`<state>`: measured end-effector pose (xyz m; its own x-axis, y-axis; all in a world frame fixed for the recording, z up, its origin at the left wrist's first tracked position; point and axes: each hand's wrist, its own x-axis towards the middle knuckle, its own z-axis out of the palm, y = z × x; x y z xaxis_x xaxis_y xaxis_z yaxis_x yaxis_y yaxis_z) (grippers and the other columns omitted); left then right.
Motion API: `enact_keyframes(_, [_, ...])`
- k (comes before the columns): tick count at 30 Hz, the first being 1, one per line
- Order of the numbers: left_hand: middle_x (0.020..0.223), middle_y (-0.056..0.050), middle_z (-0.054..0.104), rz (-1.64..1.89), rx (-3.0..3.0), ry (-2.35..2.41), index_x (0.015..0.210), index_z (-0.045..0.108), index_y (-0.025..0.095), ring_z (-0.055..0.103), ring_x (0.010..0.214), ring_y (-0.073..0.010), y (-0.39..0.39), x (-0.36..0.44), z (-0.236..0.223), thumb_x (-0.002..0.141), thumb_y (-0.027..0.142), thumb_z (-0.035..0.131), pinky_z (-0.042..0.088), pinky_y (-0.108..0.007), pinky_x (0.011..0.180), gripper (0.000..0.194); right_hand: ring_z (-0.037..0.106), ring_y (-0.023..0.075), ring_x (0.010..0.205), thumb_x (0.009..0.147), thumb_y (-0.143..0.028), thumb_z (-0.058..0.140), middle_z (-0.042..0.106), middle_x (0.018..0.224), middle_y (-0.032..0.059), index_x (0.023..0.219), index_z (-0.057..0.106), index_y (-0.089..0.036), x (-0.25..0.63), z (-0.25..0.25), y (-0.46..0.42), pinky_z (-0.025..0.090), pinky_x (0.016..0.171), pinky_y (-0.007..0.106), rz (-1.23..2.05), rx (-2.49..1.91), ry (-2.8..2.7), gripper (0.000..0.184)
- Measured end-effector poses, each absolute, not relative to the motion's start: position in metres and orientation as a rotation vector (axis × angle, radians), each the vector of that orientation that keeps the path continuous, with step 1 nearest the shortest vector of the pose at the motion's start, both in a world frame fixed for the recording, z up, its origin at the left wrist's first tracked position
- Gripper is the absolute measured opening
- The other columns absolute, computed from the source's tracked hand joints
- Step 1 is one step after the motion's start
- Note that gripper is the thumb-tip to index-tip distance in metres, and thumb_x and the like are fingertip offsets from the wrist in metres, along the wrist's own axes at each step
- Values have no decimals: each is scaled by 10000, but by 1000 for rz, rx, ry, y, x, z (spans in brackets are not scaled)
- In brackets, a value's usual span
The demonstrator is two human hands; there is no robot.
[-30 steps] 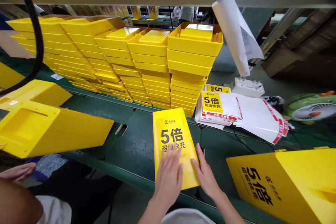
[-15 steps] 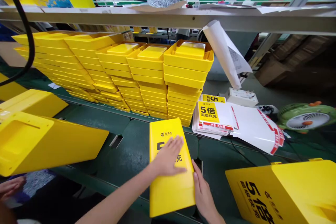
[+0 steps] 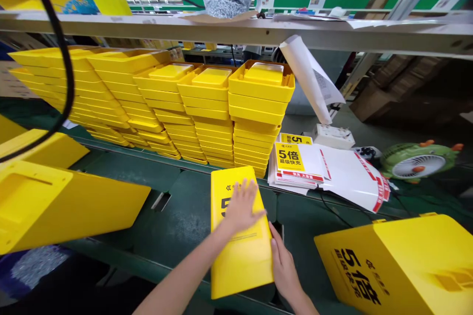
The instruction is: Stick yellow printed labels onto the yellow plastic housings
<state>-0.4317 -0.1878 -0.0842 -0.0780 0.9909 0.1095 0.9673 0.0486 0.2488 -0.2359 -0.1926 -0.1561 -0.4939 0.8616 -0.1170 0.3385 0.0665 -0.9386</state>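
A yellow plastic housing (image 3: pixel 240 256) with a printed black "5" label lies flat on the green bench in front of me. My left hand (image 3: pixel 242 206) rests flat on its labelled face, fingers stretched out toward the far end. My right hand (image 3: pixel 283 268) lies along the housing's right edge, fingers straight and pressed against its side. Neither hand grips anything.
Tall stacks of yellow trays (image 3: pixel 210 108) line the back of the bench. A pile of label sheets (image 3: pixel 310 167) lies to the right, with a small green fan (image 3: pixel 414 162) beyond. More yellow housings lie at left (image 3: pixel 66 202) and right (image 3: pixel 399 261). A black cable (image 3: pixel 62 59) hangs at left.
My left hand has slid up the housing's face from its near end toward the middle. My right hand stayed along the right edge. The view tilted up slightly.
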Motion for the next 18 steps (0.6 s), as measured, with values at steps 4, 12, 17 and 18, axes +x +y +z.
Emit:
enact_keyframes(4, [1493, 56, 188, 437, 2296, 1834, 1408, 147, 311, 97, 1383, -180, -224, -392, -91, 899, 512, 242, 103, -423, 1146, 556, 404, 203, 1275, 884, -539, 265, 409, 1398, 89, 1359, 360, -166, -235, -160, -194, 371, 1040, 337, 1390, -1193, -1887, 611])
enact_keyframes(12, [1469, -230, 134, 719, 1536, 2595, 1399, 158, 21, 25, 1355, -406, -120, -426, -83, 895, 473, 146, 24, -698, 1030, 676, 459, 205, 1233, 885, -544, 248, 468, 1357, 67, 1356, 370, -200, -237, -141, -194, 484, 920, 301, 1400, -1211, -1935, 596])
enact_keyframes(17, [1486, -45, 210, 900, 1589, 2340, 1368, 320, 296, 68, 1377, -311, -200, -416, -103, 833, 558, 369, 13, -604, 1093, 597, 399, 215, 1280, 882, -558, 192, 410, 1399, 78, 1363, 348, -184, -234, -153, -197, 380, 1035, 359, 1355, -1243, -2029, 629])
enact_keyframes(18, [1500, -48, 148, 1066, 1332, 2318, 1361, 339, 281, -13, 1376, -322, -217, -431, -104, 809, 559, 419, -29, -622, 1078, 623, 402, 212, 1278, 883, -557, 196, 406, 1402, 73, 1366, 340, -197, -233, -156, -196, 372, 1041, 362, 1368, -1234, -2020, 619])
